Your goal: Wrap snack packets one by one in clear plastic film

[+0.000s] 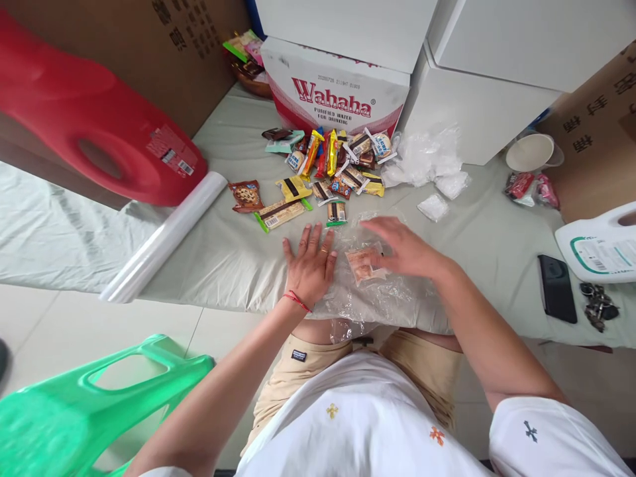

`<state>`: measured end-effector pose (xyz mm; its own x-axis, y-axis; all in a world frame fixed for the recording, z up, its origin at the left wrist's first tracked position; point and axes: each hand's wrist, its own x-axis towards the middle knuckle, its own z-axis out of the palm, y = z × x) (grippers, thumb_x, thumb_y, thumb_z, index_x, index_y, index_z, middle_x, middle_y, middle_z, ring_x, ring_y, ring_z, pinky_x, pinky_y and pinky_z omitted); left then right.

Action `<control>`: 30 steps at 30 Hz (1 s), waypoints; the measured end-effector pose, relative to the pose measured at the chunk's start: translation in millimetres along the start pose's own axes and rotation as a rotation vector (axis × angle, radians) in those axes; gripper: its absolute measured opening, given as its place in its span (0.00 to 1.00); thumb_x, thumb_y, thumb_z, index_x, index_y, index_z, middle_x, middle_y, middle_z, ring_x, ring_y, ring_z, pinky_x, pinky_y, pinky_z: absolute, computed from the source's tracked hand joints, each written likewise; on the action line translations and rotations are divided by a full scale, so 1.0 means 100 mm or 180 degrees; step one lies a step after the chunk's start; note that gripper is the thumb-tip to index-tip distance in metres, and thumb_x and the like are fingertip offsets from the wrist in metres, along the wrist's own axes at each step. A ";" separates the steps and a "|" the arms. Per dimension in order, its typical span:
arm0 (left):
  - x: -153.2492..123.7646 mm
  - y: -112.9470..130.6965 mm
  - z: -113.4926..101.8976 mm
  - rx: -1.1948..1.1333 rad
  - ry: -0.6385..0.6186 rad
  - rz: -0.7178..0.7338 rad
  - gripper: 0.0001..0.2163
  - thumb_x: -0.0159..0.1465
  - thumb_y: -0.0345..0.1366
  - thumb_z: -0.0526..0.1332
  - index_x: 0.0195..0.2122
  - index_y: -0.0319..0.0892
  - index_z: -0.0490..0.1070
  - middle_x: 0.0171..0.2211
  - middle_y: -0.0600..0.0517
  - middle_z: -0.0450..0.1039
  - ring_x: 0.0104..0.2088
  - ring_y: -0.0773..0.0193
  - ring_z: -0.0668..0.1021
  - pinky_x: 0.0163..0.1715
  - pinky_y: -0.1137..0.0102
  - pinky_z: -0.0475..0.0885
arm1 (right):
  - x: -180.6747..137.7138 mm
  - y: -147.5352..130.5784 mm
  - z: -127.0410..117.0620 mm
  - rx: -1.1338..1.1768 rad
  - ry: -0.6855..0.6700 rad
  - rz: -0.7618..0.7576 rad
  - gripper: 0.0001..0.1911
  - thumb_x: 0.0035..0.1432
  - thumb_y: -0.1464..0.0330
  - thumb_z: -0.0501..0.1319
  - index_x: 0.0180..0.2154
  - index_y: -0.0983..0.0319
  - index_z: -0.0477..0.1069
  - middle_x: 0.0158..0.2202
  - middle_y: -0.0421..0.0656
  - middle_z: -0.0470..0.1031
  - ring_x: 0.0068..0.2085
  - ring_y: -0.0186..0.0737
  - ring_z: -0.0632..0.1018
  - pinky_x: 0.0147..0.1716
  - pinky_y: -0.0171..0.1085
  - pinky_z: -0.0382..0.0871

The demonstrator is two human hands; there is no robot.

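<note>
My left hand (311, 265) lies flat on the cloth with its fingers spread, at the left edge of a sheet of clear plastic film (348, 308). On the film rests a small wrapped snack (364, 264), pinkish-brown inside a clear wrapper. My right hand (402, 246) is over the right side of this snack, fingers stretched out and apart from the thumb. Whether the thumb touches the wrapper I cannot tell. Just beyond my left fingers is a small green-ended snack bar (336, 213), near a longer wrapped bar (282, 213) and a brown cookie packet (246, 196).
A pile of wrapped snacks (322, 156) lies before a Wahaha carton (338, 93). Crumpled clear plastic bundles (422, 159) are right of it. A film roll (163, 238) and red jug (99, 112) stand left; a phone (557, 289) and keys (599, 306) lie right. A green stool (54, 417) is lower left.
</note>
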<state>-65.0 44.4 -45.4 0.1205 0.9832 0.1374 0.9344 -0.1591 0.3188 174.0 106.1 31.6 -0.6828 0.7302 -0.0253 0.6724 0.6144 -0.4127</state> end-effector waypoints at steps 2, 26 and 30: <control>0.03 -0.03 0.01 -0.0130 0.0242 -0.0376 0.27 0.75 0.44 0.41 0.72 0.42 0.58 0.74 0.41 0.53 0.75 0.45 0.54 0.70 0.36 0.46 | 0.15 0.16 -0.08 -0.0166 0.0269 0.0297 0.30 0.68 0.59 0.59 0.67 0.62 0.63 0.64 0.55 0.70 0.66 0.57 0.66 0.64 0.54 0.62; 0.04 -0.36 -0.39 -0.1386 0.0394 0.1562 0.12 0.63 0.20 0.54 0.29 0.43 0.69 0.33 0.49 0.70 0.39 0.60 0.73 0.39 0.65 0.70 | -0.31 0.23 -0.07 0.0205 0.0433 -0.0688 0.09 0.67 0.74 0.56 0.38 0.60 0.74 0.33 0.42 0.69 0.35 0.38 0.70 0.34 0.35 0.62; -0.09 -0.36 -0.31 -0.0642 0.0098 0.2019 0.13 0.63 0.20 0.54 0.32 0.43 0.73 0.32 0.48 0.72 0.38 0.58 0.72 0.37 0.64 0.67 | -0.50 0.30 0.10 0.0304 0.0353 -0.0816 0.13 0.64 0.78 0.56 0.42 0.59 0.75 0.37 0.44 0.70 0.39 0.39 0.72 0.37 0.36 0.66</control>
<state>-109.9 38.2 -29.3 0.6138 0.6909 0.3819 0.6041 -0.7225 0.3362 225.1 84.9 11.2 -0.7879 0.5862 0.1884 0.4485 0.7560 -0.4767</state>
